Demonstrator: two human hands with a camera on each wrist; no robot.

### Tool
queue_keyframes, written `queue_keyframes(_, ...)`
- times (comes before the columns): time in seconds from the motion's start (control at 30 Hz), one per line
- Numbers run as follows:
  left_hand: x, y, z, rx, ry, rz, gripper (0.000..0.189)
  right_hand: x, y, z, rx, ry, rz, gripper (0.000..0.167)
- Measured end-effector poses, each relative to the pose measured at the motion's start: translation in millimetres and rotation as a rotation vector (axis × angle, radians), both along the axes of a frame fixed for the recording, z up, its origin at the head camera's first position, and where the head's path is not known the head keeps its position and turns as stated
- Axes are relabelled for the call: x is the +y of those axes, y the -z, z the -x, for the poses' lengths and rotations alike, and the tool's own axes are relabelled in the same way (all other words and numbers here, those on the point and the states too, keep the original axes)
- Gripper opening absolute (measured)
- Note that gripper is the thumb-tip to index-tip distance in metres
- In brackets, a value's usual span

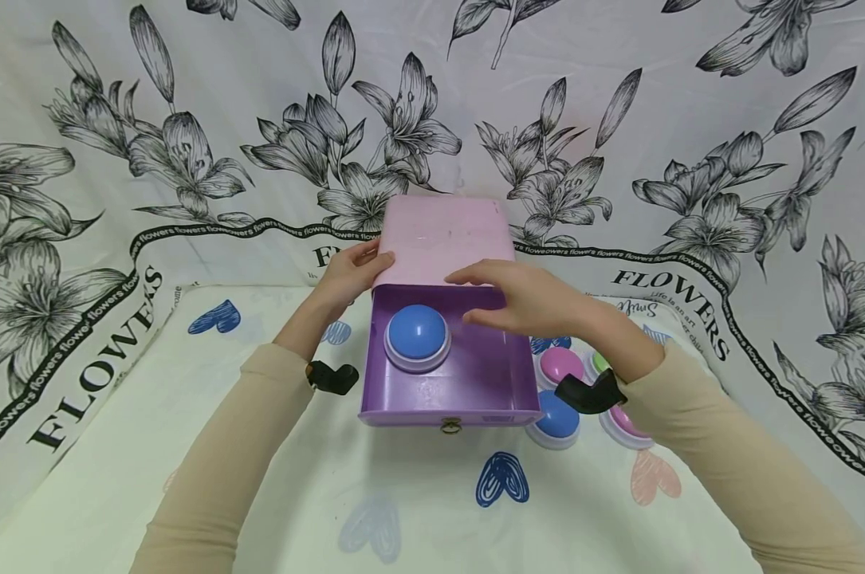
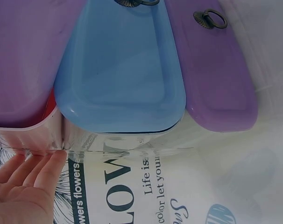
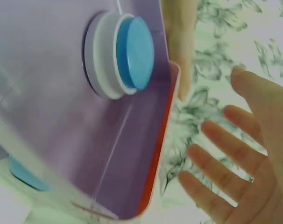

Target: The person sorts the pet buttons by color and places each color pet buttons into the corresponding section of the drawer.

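Observation:
A small pink drawer cabinet (image 1: 446, 235) stands at the centre with its purple top drawer (image 1: 485, 379) pulled out. Inside the drawer, toward its back left, sits a blue push button (image 1: 418, 332) on a white base. My left hand (image 1: 347, 279) touches the cabinet's left side, its thumb at the top edge; the left wrist view shows straight fingers (image 2: 31, 170) against the pink wall. Over the right rear of the drawer my right hand (image 1: 532, 296) hovers with fingers extended and thumb spread, holding nothing. The right wrist view shows its palm and parted fingers (image 3: 221, 163).
Below the pulled-out drawer are a blue drawer (image 2: 120, 70) and a purple drawer (image 2: 214, 70) with ring pulls. Several push buttons lie right of the cabinet, among them a pink one (image 1: 561, 363) and a blue one (image 1: 557, 414). A flower-printed cloth (image 1: 260, 72) hangs behind.

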State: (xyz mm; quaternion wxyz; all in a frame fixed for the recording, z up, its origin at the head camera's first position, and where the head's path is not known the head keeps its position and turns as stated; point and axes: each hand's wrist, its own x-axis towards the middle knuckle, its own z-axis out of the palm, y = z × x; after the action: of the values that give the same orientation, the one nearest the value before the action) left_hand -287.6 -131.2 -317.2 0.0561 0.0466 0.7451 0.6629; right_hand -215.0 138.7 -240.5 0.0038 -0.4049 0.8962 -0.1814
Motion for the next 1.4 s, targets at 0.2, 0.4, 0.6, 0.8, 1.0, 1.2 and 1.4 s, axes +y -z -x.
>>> queue_keyframes(0.2, -0.5, 0.3, -0.8, 0.003, -0.005, 0.007, 0.066, 21, 2.3, -0.3, 0.073, 0.049, 0.172, 0.049)
queue_keyframes(0.4, -1.0, 0.0, -1.5, 0.007, -0.007, 0.011, 0.066, 43, 14.6, -1.8, 0.145, 0.126, 0.305, 0.050)
queue_keyframes(0.6, -0.5, -0.1, -2.2, 0.002, -0.011, 0.016, 0.066, 64, 37.5, -2.2, 0.146, 0.196, 0.363, 0.053)
queue_keyframes(0.8, -1.0, 0.6, -2.0, 0.009, -0.008, 0.024, 0.067, 86, 67.6, -5.3, 0.096, 0.268, 0.401, 0.055)
queue_keyframes(1.0, -1.2, 0.5, -2.7, 0.012, -0.012, 0.036, 0.066, 104, 96.9, -14.7, 0.066, 0.326, 0.443, 0.058)
queue_keyframes(1.2, -1.5, -0.4, -2.4, 0.016, -0.010, 0.045, 0.066, 115, 124.0, -28.7, -0.018, 0.384, 0.450, 0.060)
queue_keyframes(1.4, -1.0, -0.3, -2.5, 0.010, -0.009, 0.035, 0.066, 124, 150.3, -38.0, -0.139, 0.431, 0.438, 0.060)
